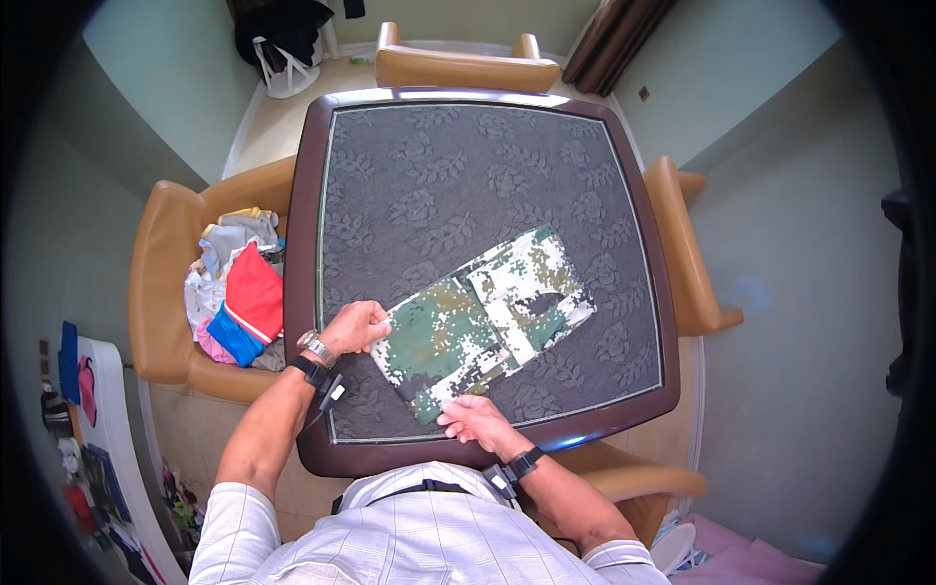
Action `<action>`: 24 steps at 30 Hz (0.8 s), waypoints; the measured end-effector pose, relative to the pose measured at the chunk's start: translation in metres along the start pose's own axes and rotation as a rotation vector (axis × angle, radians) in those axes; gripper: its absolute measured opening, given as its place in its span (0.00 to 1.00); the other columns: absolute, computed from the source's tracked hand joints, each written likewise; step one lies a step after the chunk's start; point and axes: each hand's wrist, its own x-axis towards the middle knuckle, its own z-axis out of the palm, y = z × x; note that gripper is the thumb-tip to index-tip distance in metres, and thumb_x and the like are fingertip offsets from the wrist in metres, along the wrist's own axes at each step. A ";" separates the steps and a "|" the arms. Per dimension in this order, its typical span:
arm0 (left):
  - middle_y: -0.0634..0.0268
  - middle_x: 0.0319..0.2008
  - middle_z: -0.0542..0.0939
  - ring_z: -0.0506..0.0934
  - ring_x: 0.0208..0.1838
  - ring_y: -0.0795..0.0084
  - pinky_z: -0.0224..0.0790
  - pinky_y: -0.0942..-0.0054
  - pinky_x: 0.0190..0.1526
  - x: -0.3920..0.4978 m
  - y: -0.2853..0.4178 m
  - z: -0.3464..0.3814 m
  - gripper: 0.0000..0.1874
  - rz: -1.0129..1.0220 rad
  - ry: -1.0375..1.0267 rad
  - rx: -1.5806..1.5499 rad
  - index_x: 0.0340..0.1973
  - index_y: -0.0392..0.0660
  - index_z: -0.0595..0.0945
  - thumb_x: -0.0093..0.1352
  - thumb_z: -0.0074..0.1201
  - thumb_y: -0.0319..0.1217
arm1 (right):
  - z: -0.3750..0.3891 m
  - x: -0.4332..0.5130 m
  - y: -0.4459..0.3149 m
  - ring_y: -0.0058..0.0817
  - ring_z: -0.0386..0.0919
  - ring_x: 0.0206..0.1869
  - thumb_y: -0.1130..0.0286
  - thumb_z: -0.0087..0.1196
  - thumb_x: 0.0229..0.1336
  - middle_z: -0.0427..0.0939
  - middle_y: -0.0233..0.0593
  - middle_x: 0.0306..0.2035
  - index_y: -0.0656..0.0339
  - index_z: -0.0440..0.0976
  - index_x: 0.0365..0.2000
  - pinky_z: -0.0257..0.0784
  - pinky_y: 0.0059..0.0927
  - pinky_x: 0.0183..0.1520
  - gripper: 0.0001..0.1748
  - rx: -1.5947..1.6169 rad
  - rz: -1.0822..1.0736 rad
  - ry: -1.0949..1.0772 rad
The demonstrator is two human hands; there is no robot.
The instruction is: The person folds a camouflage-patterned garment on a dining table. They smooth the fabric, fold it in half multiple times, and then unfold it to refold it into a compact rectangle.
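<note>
A folded camouflage garment (pixel 453 333) in green, white and dark pixel print lies slantwise on the dark floral top of the table (pixel 453 183). Its far right part shows a dark rounded opening, and a folded layer crosses its middle. My left hand (pixel 356 327) pinches the garment's left corner between thumb and fingers. With the thumb on top, my right hand (pixel 479 422) grips the near corner at the lower edge. A metal watch and a black strap sit on my left wrist; another black strap with a small device is around my right wrist.
Left of the table, a tan armchair (pixel 164 292) holds a heap of clothes (pixel 252 300), red, blue, grey and white. More tan chairs stand at the far side (pixel 468 66), the right (pixel 680 248) and the near right (pixel 629 479). A white cabinet (pixel 110 387) is at lower left.
</note>
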 end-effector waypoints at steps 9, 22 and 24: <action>0.67 0.27 0.84 0.83 0.23 0.79 0.77 0.76 0.23 0.010 -0.018 -0.002 0.10 0.027 -0.044 -0.050 0.39 0.39 0.83 0.76 0.64 0.33 | 0.038 0.016 0.024 0.18 0.81 0.27 0.60 0.61 0.75 0.85 0.38 0.36 0.67 0.77 0.45 0.73 0.19 0.23 0.17 0.051 -0.001 0.115; 0.63 0.25 0.85 0.84 0.24 0.75 0.79 0.71 0.25 0.005 -0.020 0.001 0.09 0.095 0.052 0.058 0.37 0.39 0.82 0.74 0.65 0.31 | 0.044 0.013 0.032 0.18 0.81 0.27 0.59 0.61 0.75 0.86 0.37 0.37 0.66 0.77 0.43 0.72 0.19 0.23 0.17 0.017 0.032 0.107; 0.55 0.29 0.84 0.86 0.34 0.55 0.80 0.57 0.39 0.005 -0.036 0.009 0.10 0.367 0.272 0.205 0.38 0.38 0.82 0.69 0.66 0.30 | 0.039 -0.005 0.018 0.18 0.82 0.28 0.57 0.61 0.74 0.87 0.35 0.35 0.64 0.78 0.43 0.74 0.21 0.26 0.18 -0.104 0.034 0.132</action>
